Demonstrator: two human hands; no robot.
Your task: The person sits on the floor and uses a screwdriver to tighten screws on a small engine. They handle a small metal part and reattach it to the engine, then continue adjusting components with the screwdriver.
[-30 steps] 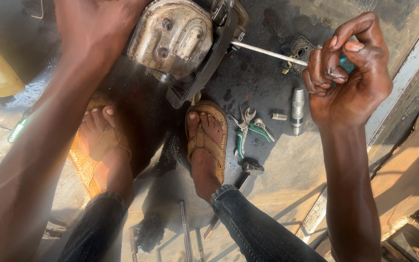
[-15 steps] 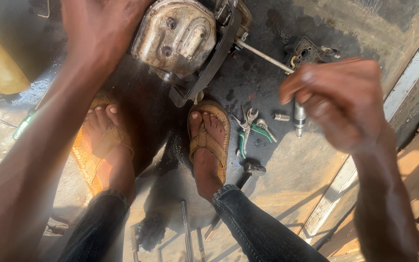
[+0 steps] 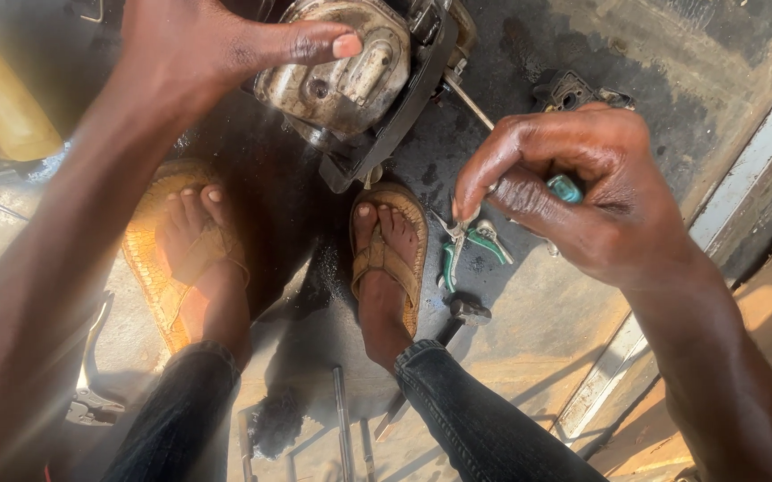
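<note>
My left hand [image 3: 212, 45] rests on top of a dirty metal engine part [image 3: 350, 76] with a black bracket, thumb pressed on its casing. My right hand [image 3: 582, 192] grips the teal handle [image 3: 566, 187] of a screwdriver, whose thin metal shaft [image 3: 468, 98] runs up and left into the engine part. Below, my two feet in tan sandals [image 3: 390, 259] stand on the oil-stained ground.
Green-handled pliers [image 3: 466, 245] lie by my right foot. A small black metal part [image 3: 573, 89] sits at upper right. A hammer [image 3: 457, 317], metal rods [image 3: 343, 424] and another tool [image 3: 91, 384] lie on the ground. A yellow container [image 3: 2, 103] is at left.
My right hand turned over and moved down and left, now palm-down on the screwdriver handle. The left hand shifted so its thumb lies across the engine part.
</note>
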